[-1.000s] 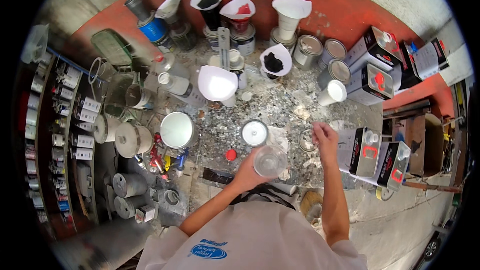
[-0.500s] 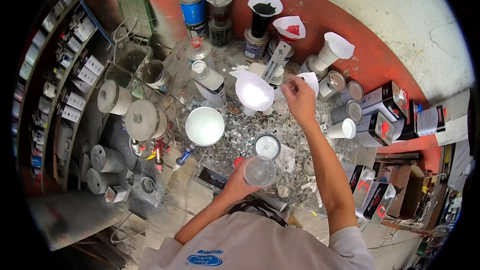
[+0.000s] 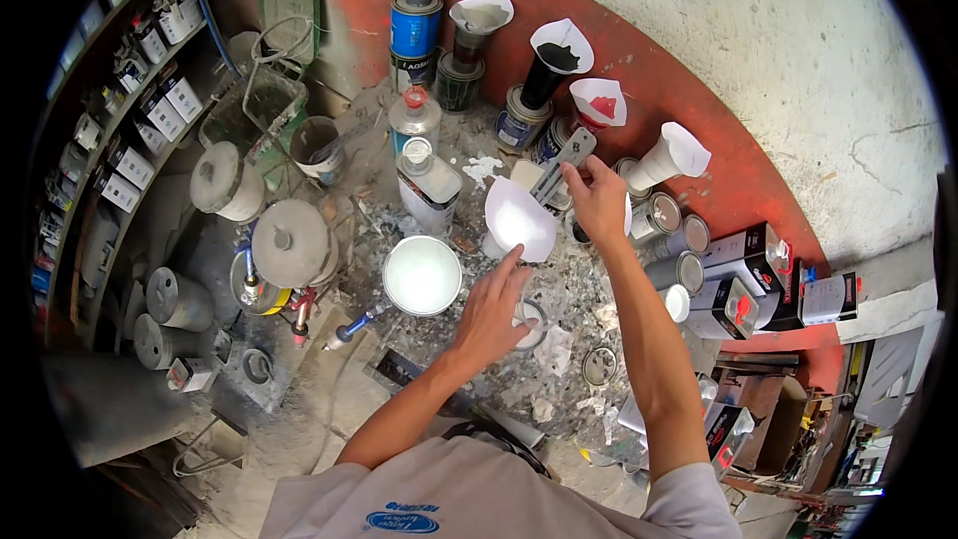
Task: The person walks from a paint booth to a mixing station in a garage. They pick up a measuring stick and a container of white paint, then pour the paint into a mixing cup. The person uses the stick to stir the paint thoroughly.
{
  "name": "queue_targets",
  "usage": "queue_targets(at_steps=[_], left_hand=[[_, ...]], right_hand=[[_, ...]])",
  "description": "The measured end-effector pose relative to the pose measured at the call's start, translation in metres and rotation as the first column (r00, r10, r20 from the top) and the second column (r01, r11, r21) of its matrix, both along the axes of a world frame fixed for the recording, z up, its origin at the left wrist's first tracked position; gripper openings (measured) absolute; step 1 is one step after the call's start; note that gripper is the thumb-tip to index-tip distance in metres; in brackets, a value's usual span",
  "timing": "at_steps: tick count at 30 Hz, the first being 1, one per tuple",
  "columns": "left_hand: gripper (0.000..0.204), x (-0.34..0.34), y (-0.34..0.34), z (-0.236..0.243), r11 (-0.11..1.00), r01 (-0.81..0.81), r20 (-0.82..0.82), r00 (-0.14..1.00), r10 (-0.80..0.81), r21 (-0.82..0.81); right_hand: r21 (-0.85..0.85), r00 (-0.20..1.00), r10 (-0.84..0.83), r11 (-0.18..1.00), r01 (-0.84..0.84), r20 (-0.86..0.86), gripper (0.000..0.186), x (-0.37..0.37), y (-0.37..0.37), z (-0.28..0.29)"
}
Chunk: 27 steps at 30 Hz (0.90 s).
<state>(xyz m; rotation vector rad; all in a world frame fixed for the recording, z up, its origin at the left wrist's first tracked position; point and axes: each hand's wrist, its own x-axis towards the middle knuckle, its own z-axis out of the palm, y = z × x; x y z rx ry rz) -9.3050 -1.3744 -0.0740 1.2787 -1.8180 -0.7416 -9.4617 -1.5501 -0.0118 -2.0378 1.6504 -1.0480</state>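
My right hand [image 3: 596,198] grips the upper part of a flat grey mixing stick [image 3: 567,155], just behind a white paper strainer [image 3: 521,216] with white contents. My left hand [image 3: 484,314] has its fingers apart, with the tips at the strainer's near edge; whether they touch it I cannot tell. A clear cup [image 3: 543,282], partly hidden by that hand, stands beside it over a round lid. A white bucket of pale liquid [image 3: 420,272] is to the left of the strainer.
Cups with paper strainers [image 3: 561,48] stand on cans along the red wall. Metal jugs [image 3: 720,309] line the right, bottles [image 3: 427,190] the back-left. Lidded pots [image 3: 294,240], spray guns [image 3: 349,329] and shelves of cans [image 3: 140,170] are on the left.
My right hand has moved up from the bench's right to the mixing stick and taken hold of it. My left hand has let go of the clear cup and reached forward. The view has shifted.
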Motion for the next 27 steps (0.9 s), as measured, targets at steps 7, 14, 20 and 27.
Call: queue_targets(at_steps=[7,14,20,27], left_hand=[[0.078,-0.006,-0.008,0.002,0.999,-0.035,0.076,0.997,0.032,0.03],[0.078,-0.011,-0.008,-0.001,0.998,-0.062,0.054,0.997,0.062,0.011],[0.076,-0.011,-0.008,0.0,0.997,-0.078,0.035,0.996,0.077,0.018],[0.076,-0.008,0.003,0.005,0.995,-0.095,0.008,0.995,0.095,0.004]], right_hand=[[-0.115,0.999,-0.001,0.993,0.006,0.043,0.024,0.002,0.013,0.019],[-0.191,0.991,0.003,0.981,0.023,0.132,0.018,-0.006,0.023,0.064],[-0.254,0.983,0.035,0.967,0.012,0.18,0.017,-0.011,0.035,0.108],[-0.308,0.925,0.079,0.95,0.042,0.371,0.015,-0.019,0.052,0.159]])
